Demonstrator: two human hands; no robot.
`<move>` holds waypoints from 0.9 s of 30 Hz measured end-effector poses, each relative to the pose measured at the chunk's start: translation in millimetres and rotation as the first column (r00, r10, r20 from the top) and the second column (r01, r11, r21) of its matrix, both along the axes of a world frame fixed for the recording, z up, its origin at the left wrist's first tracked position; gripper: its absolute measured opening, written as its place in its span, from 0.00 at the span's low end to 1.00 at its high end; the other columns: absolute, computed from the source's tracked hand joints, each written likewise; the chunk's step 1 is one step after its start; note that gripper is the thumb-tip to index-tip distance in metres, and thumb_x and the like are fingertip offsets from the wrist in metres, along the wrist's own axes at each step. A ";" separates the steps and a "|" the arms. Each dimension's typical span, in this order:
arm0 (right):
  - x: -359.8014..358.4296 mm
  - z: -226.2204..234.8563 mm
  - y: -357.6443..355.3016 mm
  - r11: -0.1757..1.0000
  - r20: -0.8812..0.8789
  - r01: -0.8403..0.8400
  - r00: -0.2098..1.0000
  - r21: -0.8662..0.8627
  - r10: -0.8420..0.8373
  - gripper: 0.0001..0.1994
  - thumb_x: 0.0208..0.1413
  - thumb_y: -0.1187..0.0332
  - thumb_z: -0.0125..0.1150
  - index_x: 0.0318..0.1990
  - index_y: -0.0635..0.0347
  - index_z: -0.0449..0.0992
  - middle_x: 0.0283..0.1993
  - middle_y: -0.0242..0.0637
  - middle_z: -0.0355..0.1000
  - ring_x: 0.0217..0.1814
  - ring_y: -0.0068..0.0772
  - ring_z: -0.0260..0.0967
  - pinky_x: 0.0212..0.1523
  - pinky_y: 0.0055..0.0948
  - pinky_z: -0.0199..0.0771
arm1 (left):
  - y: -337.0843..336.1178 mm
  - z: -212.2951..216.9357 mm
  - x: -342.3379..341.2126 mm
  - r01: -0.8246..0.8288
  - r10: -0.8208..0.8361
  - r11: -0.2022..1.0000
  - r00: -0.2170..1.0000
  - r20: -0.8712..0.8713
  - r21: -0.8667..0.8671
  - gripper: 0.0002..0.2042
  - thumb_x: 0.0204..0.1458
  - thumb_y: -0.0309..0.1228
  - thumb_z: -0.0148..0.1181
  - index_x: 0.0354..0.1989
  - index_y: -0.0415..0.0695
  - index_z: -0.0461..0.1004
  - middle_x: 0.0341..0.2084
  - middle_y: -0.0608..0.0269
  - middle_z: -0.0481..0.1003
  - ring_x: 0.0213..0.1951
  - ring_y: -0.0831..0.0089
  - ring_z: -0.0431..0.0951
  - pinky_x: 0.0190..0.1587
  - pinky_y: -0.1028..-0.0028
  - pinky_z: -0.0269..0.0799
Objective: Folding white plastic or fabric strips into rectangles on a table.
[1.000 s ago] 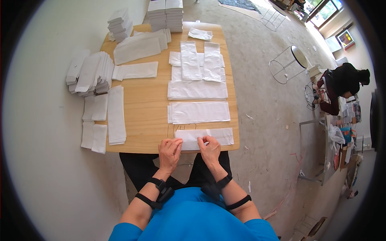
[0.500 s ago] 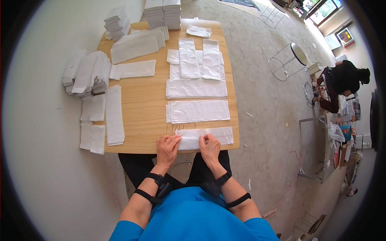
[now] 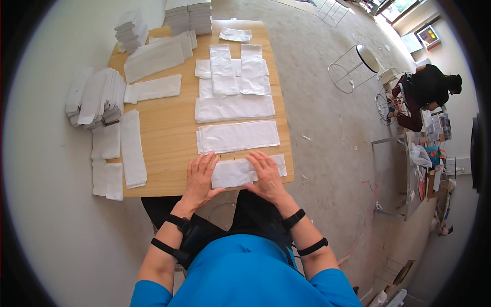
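Pressing flat, both hands open: L hand & R hand on white cloth strip, long axis left-right along table edge.

Table: we see a light wooden top.
Left edge: a fanned stack of white folded cloths.
Far end: tall white piles.
Floor: a round wire stool.
Right: a seated person in black.

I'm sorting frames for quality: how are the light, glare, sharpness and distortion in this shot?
Head view: even daylight, soft shadows, no blur on the left hand, right hand or the white folded cloth under them. The white cloths look washed out, their folds faint. Fisheye bends the wooden table edges; black vignette rings the frame. The windows at the upper right are blown out.
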State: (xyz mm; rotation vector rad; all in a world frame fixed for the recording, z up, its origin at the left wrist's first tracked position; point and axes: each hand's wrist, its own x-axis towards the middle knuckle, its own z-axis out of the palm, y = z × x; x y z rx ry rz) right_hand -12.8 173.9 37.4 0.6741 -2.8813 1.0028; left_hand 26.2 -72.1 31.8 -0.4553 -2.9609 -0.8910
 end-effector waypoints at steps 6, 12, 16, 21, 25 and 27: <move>-4.0 -14.4 -12.7 0.935 0.151 -0.238 0.967 0.264 0.204 0.51 0.35 0.61 0.77 0.69 0.52 0.53 0.70 0.39 0.52 0.76 0.43 0.41 0.74 0.51 0.35 | -1.2 -15.7 -4.8 0.013 0.017 0.987 0.983 0.183 -0.162 0.53 0.33 0.47 0.76 0.69 0.46 0.50 0.68 0.61 0.52 0.69 0.57 0.49 0.69 0.48 0.36; 2.1 -18.0 -18.2 1.000 0.057 0.010 0.998 -0.004 -0.010 0.30 0.43 0.64 0.72 0.55 0.57 0.68 0.54 0.44 0.68 0.60 0.49 0.63 0.60 0.43 0.63 | -4.7 -21.4 8.0 -0.411 0.340 0.879 0.896 0.287 0.241 0.26 0.44 0.37 0.70 0.52 0.42 0.70 0.45 0.58 0.73 0.45 0.66 0.72 0.51 0.66 0.67; 10.6 -30.7 -35.8 0.970 0.216 0.237 0.951 -0.053 -0.220 0.12 0.48 0.70 0.67 0.38 0.62 0.71 0.35 0.44 0.71 0.39 0.47 0.71 0.39 0.40 0.72 | 4.9 -43.6 15.0 -0.673 0.485 0.644 0.726 0.487 0.362 0.10 0.49 0.33 0.66 0.34 0.39 0.76 0.24 0.64 0.74 0.26 0.75 0.71 0.31 0.74 0.70; 11.1 -46.9 -39.0 0.957 0.212 0.287 0.938 -0.031 -0.274 0.08 0.48 0.74 0.64 0.35 0.63 0.71 0.33 0.45 0.72 0.34 0.47 0.72 0.35 0.40 0.73 | 15.8 -45.2 13.6 -0.680 0.487 0.637 0.720 0.495 0.363 0.09 0.49 0.33 0.65 0.31 0.39 0.77 0.22 0.64 0.75 0.26 0.74 0.74 0.31 0.74 0.70; 10.4 -48.5 -38.8 0.956 0.233 0.293 0.931 -0.026 -0.280 0.07 0.47 0.76 0.62 0.35 0.63 0.71 0.33 0.45 0.72 0.35 0.48 0.72 0.36 0.41 0.73 | 16.9 -39.6 11.4 -0.698 0.531 0.670 0.688 0.495 0.252 0.10 0.48 0.35 0.66 0.31 0.41 0.77 0.23 0.62 0.75 0.26 0.70 0.75 0.32 0.71 0.71; 9.8 -47.9 -38.3 0.956 0.227 0.292 0.933 -0.024 -0.279 0.07 0.47 0.76 0.62 0.34 0.63 0.71 0.32 0.45 0.72 0.35 0.49 0.72 0.36 0.41 0.73 | 17.6 -36.9 10.1 -0.703 0.537 0.674 0.677 0.503 0.225 0.11 0.48 0.36 0.66 0.31 0.41 0.77 0.22 0.62 0.75 0.26 0.68 0.76 0.32 0.70 0.71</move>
